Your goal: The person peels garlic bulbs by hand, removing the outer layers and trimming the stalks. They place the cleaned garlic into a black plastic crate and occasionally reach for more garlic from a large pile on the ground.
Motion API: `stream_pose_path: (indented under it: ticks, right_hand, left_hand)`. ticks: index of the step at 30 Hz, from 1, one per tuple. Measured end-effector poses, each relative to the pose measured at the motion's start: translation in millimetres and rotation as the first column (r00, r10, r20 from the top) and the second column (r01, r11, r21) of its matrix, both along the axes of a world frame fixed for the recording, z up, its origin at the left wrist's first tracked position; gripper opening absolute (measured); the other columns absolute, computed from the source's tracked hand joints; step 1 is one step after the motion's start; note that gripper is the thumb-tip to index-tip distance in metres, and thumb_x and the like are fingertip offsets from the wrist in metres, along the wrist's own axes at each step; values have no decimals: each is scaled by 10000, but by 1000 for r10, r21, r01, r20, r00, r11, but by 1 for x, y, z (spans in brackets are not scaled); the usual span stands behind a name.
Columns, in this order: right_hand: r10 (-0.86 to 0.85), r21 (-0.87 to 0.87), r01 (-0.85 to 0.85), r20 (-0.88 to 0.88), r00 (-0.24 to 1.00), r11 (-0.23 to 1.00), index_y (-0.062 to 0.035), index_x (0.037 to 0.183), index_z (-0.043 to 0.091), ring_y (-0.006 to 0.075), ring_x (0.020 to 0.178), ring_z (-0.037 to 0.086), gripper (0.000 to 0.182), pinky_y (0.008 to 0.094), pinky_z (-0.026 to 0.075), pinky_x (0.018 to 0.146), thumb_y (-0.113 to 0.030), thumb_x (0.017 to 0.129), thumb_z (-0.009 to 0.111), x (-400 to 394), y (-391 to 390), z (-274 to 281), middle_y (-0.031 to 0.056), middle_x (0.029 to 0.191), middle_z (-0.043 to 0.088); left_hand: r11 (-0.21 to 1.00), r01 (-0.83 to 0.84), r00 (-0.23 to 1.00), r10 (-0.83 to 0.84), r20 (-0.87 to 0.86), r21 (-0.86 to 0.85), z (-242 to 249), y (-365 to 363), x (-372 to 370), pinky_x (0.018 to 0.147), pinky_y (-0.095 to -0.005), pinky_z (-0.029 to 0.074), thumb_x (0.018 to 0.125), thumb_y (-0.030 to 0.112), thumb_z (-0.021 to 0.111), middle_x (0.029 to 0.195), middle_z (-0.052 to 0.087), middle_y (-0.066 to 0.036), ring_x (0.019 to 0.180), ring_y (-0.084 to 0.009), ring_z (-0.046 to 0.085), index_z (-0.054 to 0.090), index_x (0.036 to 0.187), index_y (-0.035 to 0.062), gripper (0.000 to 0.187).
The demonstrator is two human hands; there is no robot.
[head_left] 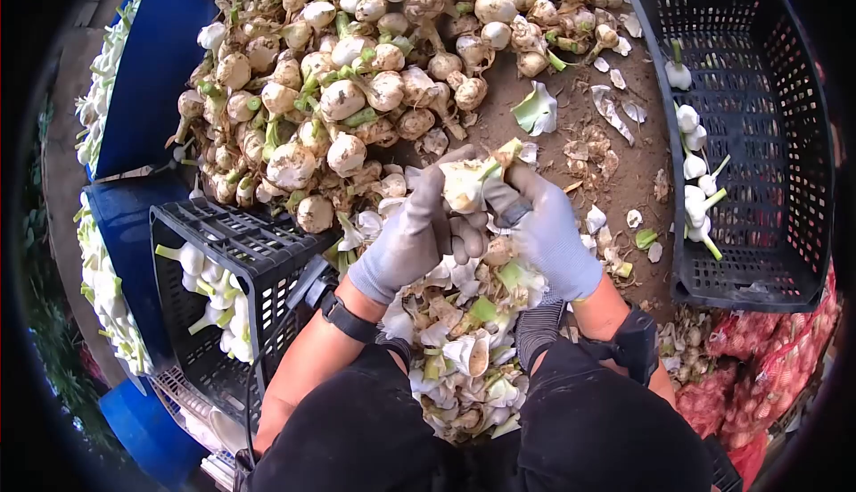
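Note:
A garlic bulb (465,185) with outer skin partly loose and a short green stem is held up between my two gloved hands. My left hand (417,231), in a grey-white glove with a soiled palm, has its fingers closed around the bulb's left side. From the right, my right hand (551,229) grips the bulb near its stem, thumb against it; some of its fingers are hidden. Just beyond my hands lies a large heap of soil-stained garlic bulbs (342,99). Below them, between my feet, is a pile of peeled skins (468,354).
A black crate (747,282) holding several white bulbs stands at right. Another black crate (234,244) with cleaned garlic sits at left, beside blue tubs (152,73) filled with garlic. Red net sacks (767,385) lie at lower right. Loose skins litter the brown ground (571,104).

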State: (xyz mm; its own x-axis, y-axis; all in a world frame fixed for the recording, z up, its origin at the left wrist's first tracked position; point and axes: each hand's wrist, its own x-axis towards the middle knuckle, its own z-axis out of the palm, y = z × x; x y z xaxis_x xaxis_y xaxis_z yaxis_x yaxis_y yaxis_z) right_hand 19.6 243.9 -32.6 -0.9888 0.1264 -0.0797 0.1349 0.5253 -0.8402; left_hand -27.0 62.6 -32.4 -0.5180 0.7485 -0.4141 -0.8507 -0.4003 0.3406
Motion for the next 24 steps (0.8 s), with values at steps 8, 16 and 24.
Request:
stream_pose_path:
  ticks: [8,16,24]
  right_hand:
    - [190,-674,242,500,845,698,51,1010,626,75,635,581,189,234,471,524,-122,966,565,-8,5,15,51,852,661]
    - [158,-713,245,448,880,657,53,1110,622,86,687,585,218,229,492,630,-90,976,527,-4,1,21,70,890,671]
    - [-37,234,22,61,997,972,-58,1004,691,364,741,659,190,405,509,623,-165,861,626,-33,19,4,199,795,664]
  left_hand:
    - [799,64,906,-298,-301,-598,11,-10,-9,551,-226,477,955,467,531,950,640,-60,661,-97,599,402,1382,8,640]
    - [772,-203,795,-230,-562,-603,17,-1,-17,755,-240,526,857,331,725,1046,634,-65,875,-108,620,513,1281,-21,591]
    - [866,37,833,-302,-463,-499,24,-5,-16,659,-262,566,747,445,825,1008,673,-54,786,-132,665,456,1377,6,853]
